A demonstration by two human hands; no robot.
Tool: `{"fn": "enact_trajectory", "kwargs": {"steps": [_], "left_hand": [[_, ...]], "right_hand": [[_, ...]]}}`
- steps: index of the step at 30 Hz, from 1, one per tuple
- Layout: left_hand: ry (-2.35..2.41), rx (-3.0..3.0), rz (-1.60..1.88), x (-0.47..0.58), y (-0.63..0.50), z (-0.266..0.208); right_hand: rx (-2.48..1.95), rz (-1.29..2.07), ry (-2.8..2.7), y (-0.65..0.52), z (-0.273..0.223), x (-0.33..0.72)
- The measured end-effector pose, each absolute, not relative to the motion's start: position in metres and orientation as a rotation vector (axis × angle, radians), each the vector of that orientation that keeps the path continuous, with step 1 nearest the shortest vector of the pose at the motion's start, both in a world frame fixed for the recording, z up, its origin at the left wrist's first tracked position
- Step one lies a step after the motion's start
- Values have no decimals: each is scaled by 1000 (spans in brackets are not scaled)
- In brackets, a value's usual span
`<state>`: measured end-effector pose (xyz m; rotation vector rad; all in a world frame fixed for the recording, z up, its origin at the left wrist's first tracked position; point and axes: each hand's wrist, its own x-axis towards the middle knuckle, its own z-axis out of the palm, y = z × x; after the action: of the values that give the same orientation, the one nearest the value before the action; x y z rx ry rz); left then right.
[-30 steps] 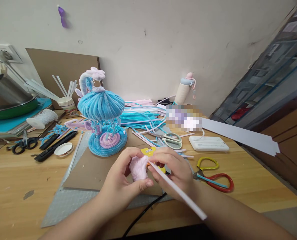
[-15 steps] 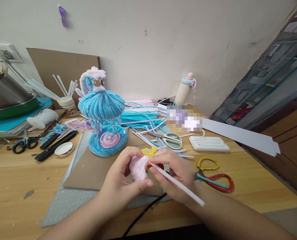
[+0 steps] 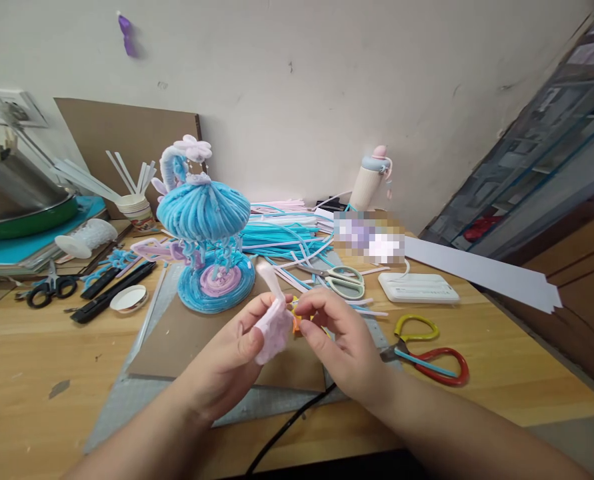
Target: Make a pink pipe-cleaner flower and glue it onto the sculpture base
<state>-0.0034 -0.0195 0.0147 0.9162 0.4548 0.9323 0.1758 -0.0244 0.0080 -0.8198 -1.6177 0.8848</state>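
My left hand [image 3: 239,350] is closed around a pale pink fuzzy piece of pipe cleaner [image 3: 273,337], gripping it between thumb and fingers. From its top a loose pipe cleaner stem [image 3: 271,280] sticks up and away from me. Close by on the right is my right hand [image 3: 344,343], its thumb and forefinger bent and slightly apart beside the piece, with nothing visible between them. Partly hidden behind the fingers lies a yellow and orange tool [image 3: 297,324]. Beyond my left hand stands a blue and pink jellyfish-shaped pipe cleaner ornament [image 3: 204,213] on a round coiled base.
A brown cardboard sheet [image 3: 177,350] lies over a grey cutting mat [image 3: 111,420]. To the right are red-and-yellow-handled scissors [image 3: 441,363], pale green scissors [image 3: 347,281] and a white power bank [image 3: 419,289]. Blue pipe cleaners [image 3: 281,239] lie behind. A black cable [image 3: 287,427] crosses the front.
The pink piece has turned in my left hand, so its stem now points up and away rather than toward the lower right. My right hand has let go of the stem.
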Motion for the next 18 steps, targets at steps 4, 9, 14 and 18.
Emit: {"fn": "enact_trajectory", "kwargs": {"steps": [4,9,14,18], "left_hand": [[393,917,890,2,-21,6],[321,926,844,9,-24,13],[394,966,865,10,-24,20],[532,1111,1036,8,-22,13]], "right_hand": [[-791,1465,-1366,-23,8,170],[-748,1712,-1059,-23,9,168],[-806,1675,-1013,-23,11,168],[-853,1612,-1084,-21,10,170]]}}
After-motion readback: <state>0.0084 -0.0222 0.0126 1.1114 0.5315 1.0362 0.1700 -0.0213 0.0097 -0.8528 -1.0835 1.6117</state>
